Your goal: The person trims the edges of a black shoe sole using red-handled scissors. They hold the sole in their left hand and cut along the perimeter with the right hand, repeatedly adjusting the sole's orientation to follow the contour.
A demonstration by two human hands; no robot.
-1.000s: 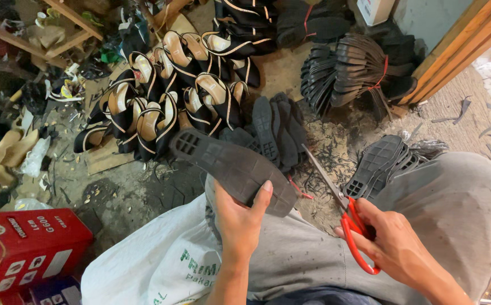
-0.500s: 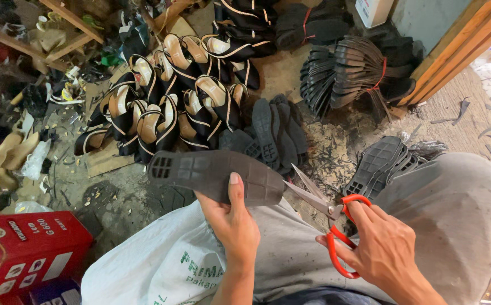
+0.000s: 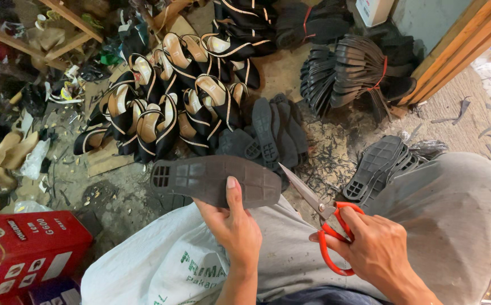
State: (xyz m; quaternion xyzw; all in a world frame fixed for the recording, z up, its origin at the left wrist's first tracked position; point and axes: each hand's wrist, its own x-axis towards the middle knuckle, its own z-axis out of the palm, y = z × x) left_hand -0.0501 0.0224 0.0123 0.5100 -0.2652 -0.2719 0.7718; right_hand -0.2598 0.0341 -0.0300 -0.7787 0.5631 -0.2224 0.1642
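My left hand [image 3: 233,223] grips a dark rubber shoe sole [image 3: 200,178], held flat and lengthwise with its tread facing up and my thumb across its near edge. My right hand [image 3: 378,254] holds red-handled scissors [image 3: 327,226]; their blades point up-left and the tip sits at the sole's right end. Both hands are above my lap, which is covered by grey trousers and a white woven sack [image 3: 160,268].
A heap of black-and-tan strappy sandals [image 3: 166,107] lies on the littered floor ahead. Loose dark soles [image 3: 273,133] lie behind the held one, more [image 3: 378,164] by my right knee, and bundles tied with red cord [image 3: 352,70] farther back. A red box [image 3: 25,248] stands at bottom left.
My left hand has turned the sole from a slanted to a level, lengthwise position and shifted it left. The scissors have moved from the sole's near-right edge to its right end.
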